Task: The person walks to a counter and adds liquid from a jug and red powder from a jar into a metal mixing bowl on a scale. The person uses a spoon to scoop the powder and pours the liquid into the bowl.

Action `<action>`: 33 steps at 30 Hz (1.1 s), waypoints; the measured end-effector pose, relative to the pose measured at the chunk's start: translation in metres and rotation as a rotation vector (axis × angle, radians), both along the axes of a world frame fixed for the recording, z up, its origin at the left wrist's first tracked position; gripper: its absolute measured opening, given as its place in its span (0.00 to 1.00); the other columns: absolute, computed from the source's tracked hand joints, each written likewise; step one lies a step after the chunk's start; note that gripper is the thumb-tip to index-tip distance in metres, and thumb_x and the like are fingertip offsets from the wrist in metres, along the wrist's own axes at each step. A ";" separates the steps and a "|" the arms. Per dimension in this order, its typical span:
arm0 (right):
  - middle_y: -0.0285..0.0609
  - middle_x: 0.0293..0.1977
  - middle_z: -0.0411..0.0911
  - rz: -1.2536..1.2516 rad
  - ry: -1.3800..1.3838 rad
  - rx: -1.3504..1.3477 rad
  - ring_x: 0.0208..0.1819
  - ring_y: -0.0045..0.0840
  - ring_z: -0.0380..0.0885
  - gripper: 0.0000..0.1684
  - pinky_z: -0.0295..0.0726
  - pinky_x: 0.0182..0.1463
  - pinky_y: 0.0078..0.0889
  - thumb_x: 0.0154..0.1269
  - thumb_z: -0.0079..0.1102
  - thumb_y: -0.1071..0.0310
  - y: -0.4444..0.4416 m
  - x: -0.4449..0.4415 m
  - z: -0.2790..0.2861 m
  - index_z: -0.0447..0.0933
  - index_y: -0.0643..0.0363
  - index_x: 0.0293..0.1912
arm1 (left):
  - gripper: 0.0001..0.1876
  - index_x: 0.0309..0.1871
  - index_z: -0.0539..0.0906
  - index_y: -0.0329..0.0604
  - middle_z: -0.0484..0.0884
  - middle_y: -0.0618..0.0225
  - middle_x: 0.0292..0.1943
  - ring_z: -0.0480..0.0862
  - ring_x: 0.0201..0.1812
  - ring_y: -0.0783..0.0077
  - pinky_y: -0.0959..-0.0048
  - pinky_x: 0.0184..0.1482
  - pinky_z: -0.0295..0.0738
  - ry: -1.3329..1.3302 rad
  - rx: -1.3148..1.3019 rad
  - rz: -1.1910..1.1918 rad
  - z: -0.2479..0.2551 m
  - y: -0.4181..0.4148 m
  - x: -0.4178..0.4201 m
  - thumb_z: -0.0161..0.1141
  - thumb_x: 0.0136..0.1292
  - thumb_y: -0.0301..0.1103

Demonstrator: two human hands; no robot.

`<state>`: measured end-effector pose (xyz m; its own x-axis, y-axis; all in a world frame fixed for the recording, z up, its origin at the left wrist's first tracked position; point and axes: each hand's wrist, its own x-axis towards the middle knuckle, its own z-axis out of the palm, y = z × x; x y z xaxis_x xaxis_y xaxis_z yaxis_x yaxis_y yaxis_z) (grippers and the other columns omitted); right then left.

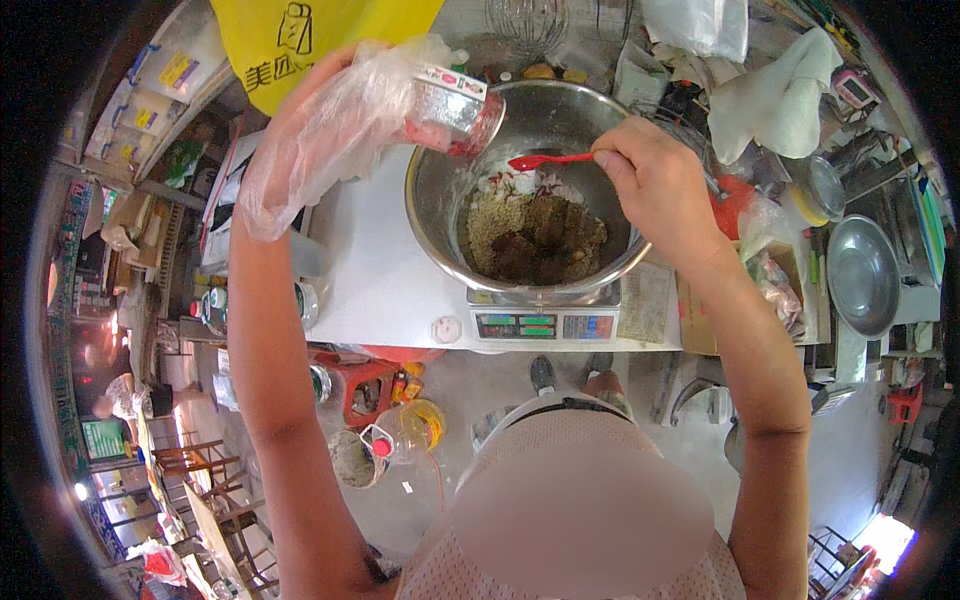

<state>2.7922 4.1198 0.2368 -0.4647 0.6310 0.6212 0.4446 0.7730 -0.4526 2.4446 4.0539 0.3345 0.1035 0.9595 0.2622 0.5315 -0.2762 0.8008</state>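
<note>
My left hand [382, 94], inside a clear plastic bag, grips a clear jar [454, 112] with red contents. The jar lies tilted over the left rim of a large steel bowl [429, 225], its mouth facing right. Between the fingers of my right hand [654, 176] is the handle of a small red plastic spoon [541, 161], held above the bowl. Inside the bowl lie a brown powder [555, 229], pale seeds or grains [491, 214] and a white powder [551, 182] with red bits on it. A digital scale [544, 324] carries the bowl.
The white table [367, 255] ends at a front edge before me. To the right stand a cardboard box [694, 315] and a metal basin [862, 277]. A wire whisk [529, 26] is behind the bowl. A red stool [367, 390] and a plastic jug [412, 431] are on the floor.
</note>
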 end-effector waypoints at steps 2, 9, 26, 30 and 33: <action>0.48 0.35 0.80 0.000 -0.043 0.028 0.38 0.46 0.83 0.04 0.81 0.41 0.42 0.67 0.65 0.74 -0.002 -0.003 0.002 0.81 0.62 0.40 | 0.31 0.73 0.72 0.40 0.83 0.68 0.59 0.82 0.54 0.80 0.80 0.52 0.80 0.113 0.060 0.013 -0.001 -0.002 -0.003 0.70 0.71 0.39; 0.44 0.36 0.81 -0.052 -0.059 0.217 0.37 0.44 0.84 0.02 0.83 0.39 0.44 0.65 0.66 0.70 -0.005 -0.007 0.014 0.81 0.56 0.38 | 0.34 0.73 0.73 0.41 0.83 0.68 0.58 0.82 0.54 0.80 0.81 0.52 0.80 -0.072 0.006 0.019 -0.013 -0.007 -0.016 0.72 0.68 0.42; 0.46 0.34 0.79 -0.021 -0.392 0.143 0.34 0.44 0.85 0.05 0.85 0.37 0.44 0.53 0.64 0.78 0.012 -0.022 -0.022 0.79 0.60 0.31 | 0.30 0.72 0.74 0.39 0.81 0.67 0.61 0.81 0.59 0.77 0.77 0.62 0.75 -0.260 -0.080 0.047 -0.045 -0.012 -0.033 0.70 0.70 0.38; 0.46 0.33 0.78 0.003 -0.295 0.161 0.34 0.44 0.85 0.03 0.84 0.36 0.44 0.55 0.64 0.76 0.011 -0.023 -0.021 0.79 0.58 0.31 | 0.29 0.72 0.74 0.37 0.81 0.67 0.62 0.81 0.59 0.75 0.76 0.63 0.76 -0.127 0.039 0.087 -0.056 -0.017 -0.041 0.68 0.72 0.36; 0.46 0.33 0.79 -0.011 -0.375 0.079 0.36 0.44 0.84 0.01 0.83 0.38 0.45 0.60 0.64 0.73 0.014 -0.026 -0.023 0.80 0.57 0.32 | 0.27 0.72 0.74 0.36 0.81 0.66 0.62 0.81 0.60 0.74 0.75 0.64 0.75 -0.356 -0.005 0.094 -0.068 -0.022 -0.040 0.66 0.73 0.35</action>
